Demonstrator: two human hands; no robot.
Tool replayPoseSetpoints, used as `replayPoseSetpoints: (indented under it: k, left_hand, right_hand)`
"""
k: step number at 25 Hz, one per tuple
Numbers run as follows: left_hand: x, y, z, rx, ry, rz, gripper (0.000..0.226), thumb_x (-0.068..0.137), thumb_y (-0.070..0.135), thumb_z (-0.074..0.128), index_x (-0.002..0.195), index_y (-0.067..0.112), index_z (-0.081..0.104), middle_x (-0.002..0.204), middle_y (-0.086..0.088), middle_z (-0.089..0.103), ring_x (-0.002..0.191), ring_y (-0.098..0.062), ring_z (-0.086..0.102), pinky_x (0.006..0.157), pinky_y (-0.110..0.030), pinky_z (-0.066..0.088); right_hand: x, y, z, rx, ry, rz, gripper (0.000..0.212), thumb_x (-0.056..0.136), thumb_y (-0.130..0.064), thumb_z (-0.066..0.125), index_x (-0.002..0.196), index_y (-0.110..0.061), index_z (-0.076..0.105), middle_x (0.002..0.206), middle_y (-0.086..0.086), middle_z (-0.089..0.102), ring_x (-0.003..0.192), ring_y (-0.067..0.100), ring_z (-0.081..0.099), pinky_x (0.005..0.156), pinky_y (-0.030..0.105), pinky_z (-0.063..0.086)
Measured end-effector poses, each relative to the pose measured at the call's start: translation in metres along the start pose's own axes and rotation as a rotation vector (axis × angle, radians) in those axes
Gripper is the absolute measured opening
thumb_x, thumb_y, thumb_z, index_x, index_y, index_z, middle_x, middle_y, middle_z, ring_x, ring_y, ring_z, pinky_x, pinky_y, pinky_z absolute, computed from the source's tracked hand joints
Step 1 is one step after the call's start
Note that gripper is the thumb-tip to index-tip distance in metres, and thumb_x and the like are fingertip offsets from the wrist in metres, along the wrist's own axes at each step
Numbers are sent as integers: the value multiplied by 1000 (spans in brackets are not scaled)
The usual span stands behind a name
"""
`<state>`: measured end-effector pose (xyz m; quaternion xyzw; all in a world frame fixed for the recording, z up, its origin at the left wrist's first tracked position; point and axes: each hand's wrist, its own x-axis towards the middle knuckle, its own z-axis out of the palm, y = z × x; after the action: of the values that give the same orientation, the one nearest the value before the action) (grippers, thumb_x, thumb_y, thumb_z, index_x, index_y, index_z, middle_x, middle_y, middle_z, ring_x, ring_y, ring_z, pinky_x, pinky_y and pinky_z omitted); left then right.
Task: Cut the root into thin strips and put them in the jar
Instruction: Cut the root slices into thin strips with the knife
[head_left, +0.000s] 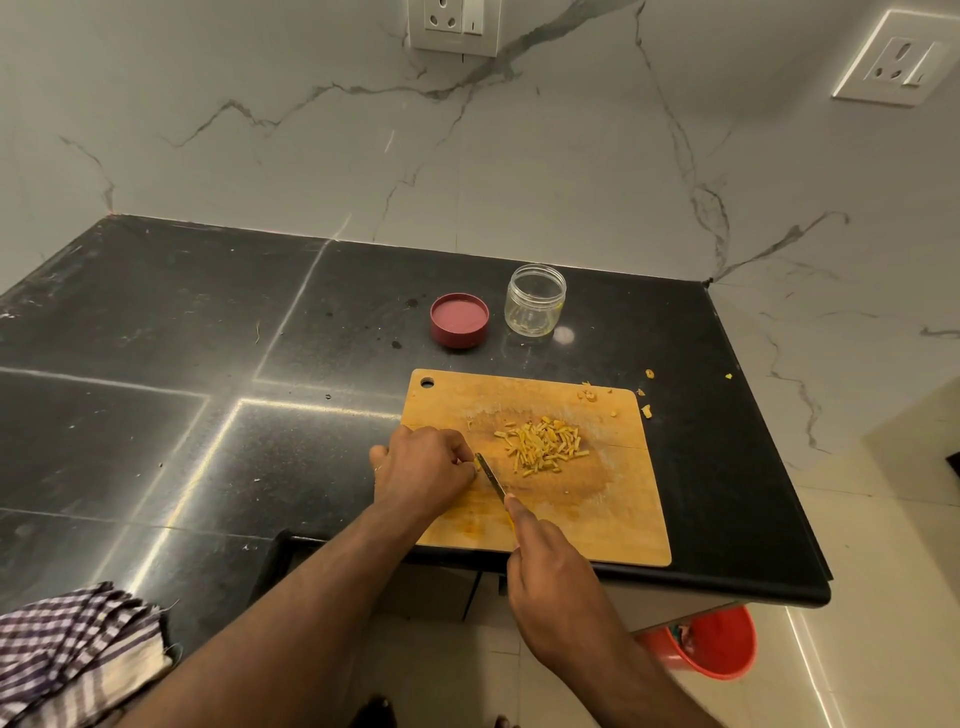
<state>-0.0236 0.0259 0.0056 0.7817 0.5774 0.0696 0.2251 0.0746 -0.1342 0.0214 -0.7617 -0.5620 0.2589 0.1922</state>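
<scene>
A pile of thin yellow root strips (542, 446) lies in the middle of a wooden cutting board (618, 514). My left hand (422, 467) rests curled on the board's left edge, its fingertips pinched on a piece of root that is almost hidden. My right hand (545, 561) grips a knife (491, 475), forefinger along its spine, the blade tip right at my left fingertips. A clear jar (535, 301) stands open and upright behind the board, apart from both hands.
The jar's red lid (460, 319) lies upside down left of the jar. Small root scraps (645, 410) dot the board's far right corner and the black counter (208, 338). A checked cloth (72, 649) lies at front left. A red bucket (711, 644) stands on the floor.
</scene>
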Motion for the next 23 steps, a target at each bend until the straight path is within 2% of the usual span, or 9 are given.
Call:
replayPoseSetpoints:
  k: [7, 10, 14, 18, 23]
  left_hand:
    - [1, 4, -1, 32, -8, -5, 14, 91, 44, 59, 90, 34, 69, 93, 16, 63, 106, -15, 43, 82, -40, 25]
    - [1, 6, -1, 61, 11, -3, 14, 90, 43, 57, 87, 33, 67, 88, 15, 62, 101, -14, 44, 81, -40, 26]
    - [2, 3, 2, 22, -5, -5, 12, 91, 42, 59, 85, 35, 68, 90, 16, 63, 104, -14, 46, 84, -42, 28]
    - [3, 0, 1, -12, -26, -9, 12, 92, 44, 62, 88, 36, 70, 94, 18, 65, 110, -14, 45, 86, -42, 29]
    - [3, -1, 4, -26, -11, -22, 14, 91, 44, 61, 83, 35, 69, 89, 19, 64, 109, -15, 47, 87, -43, 30]
  right_hand:
    - [1, -6, 4, -69, -46, -2, 56, 105, -21, 29, 156, -29, 9, 124, 0, 46, 92, 14, 49, 73, 26, 41]
    - [-5, -5, 3, -58, -50, 5, 54, 105, -23, 28, 155, -30, 10, 125, -2, 47, 94, 13, 51, 77, 27, 45]
    - [-20, 2, -1, -45, -28, 5, 54, 105, -26, 29, 155, -32, 11, 123, -7, 45, 91, 11, 53, 77, 26, 47]
    - [-11, 2, -7, -2, 20, 27, 53, 105, -27, 30, 155, -31, 12, 135, -6, 44, 104, 9, 51, 86, 23, 46]
    - [0, -6, -3, -14, -14, -4, 53, 104, -25, 31, 155, -29, 16, 136, -2, 46, 111, 14, 51, 91, 28, 45]
